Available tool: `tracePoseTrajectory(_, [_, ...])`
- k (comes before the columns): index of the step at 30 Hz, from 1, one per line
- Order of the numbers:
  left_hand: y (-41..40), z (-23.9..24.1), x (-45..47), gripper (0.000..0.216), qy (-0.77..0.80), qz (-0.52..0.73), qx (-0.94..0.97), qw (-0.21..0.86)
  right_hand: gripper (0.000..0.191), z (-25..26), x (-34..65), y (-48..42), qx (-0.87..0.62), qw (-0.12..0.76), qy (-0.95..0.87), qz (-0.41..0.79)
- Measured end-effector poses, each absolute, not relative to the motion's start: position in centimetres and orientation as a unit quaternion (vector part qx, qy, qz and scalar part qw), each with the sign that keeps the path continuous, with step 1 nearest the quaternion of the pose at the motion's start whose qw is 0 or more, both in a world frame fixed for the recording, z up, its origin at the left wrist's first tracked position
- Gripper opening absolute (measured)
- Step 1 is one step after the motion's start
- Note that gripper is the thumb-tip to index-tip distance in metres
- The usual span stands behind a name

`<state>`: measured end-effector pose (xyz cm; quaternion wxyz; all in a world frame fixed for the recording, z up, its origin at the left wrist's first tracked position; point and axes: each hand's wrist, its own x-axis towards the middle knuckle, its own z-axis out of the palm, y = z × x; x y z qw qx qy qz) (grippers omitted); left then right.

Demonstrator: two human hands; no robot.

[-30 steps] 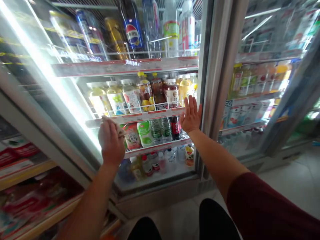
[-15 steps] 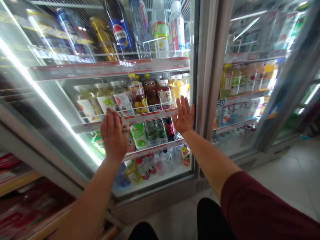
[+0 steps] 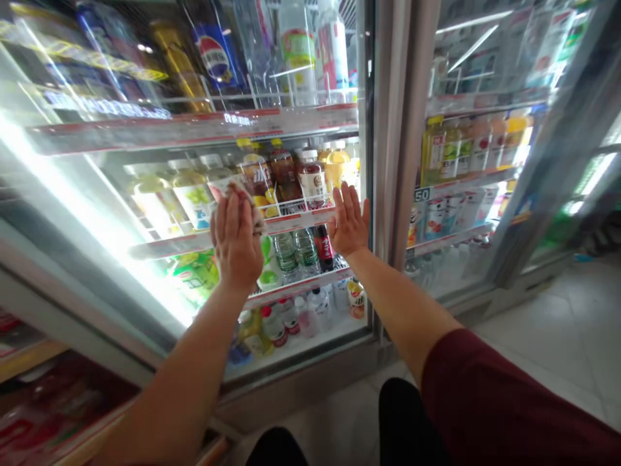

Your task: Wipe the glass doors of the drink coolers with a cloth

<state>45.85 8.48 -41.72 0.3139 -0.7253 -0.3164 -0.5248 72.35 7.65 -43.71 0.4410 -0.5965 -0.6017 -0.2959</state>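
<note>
I face the glass door (image 3: 160,304) of a lit drinks fridge. My left hand (image 3: 237,241) presses a crumpled pale cloth (image 3: 248,199) against the glass at middle-shelf height, fingers laid over it. My right hand (image 3: 348,224) lies flat on the same pane near its right edge, fingers stretched and slightly spread, holding nothing. Behind the glass stand rows of juice and tea bottles (image 3: 310,175), with water bottles (image 3: 286,254) on the shelf below.
A metal door post (image 3: 391,162) separates this pane from a second fridge door (image 3: 485,162) on the right. Snack shelves (image 3: 43,401) sit low at the left. Tiled floor (image 3: 557,349) lies to the right. My dark knees (image 3: 412,421) show below.
My left hand has slid the cloth to the right and upward across the glass. My right hand has stayed flat on the pane. The view has shifted slightly.
</note>
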Motion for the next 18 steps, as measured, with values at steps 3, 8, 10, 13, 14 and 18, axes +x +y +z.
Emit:
tracePoseTrajectory(3, [8.2,-42.5,47.6,0.056,-0.321,-0.516,-0.727,0.32,0.068,-43.9,72.4,7.8,-0.581,0.459,-0.602,-0.299])
tracePoseTrajectory(8, [7.8,-48.1,49.0,0.056,-0.284,-0.443,-0.79,0.315,0.069,-44.0,72.3,8.0,-0.568,0.474,-0.601,-0.304])
tracePoseTrajectory(10, [8.0,-47.0,49.3,0.056,-0.284,-0.444,-0.793,0.305,0.069,-43.9,72.3,7.9,-0.576,0.462,-0.603,-0.301])
tracePoseTrajectory(13, [8.4,-42.4,50.2,0.058,-0.294,-0.482,-0.78,0.269,0.069,-43.7,72.3,7.6,-0.598,0.434,-0.608,-0.29])
tracePoseTrajectory(14, [8.5,-41.1,50.6,0.059,-0.298,-0.493,-0.775,0.261,0.07,-43.6,72.3,7.6,-0.602,0.428,-0.609,-0.287])
tracePoseTrajectory(18, [8.3,-41.8,52.5,0.059,-0.304,-0.502,-0.756,0.29,0.07,-43.9,72.3,7.9,-0.587,0.451,-0.608,-0.288])
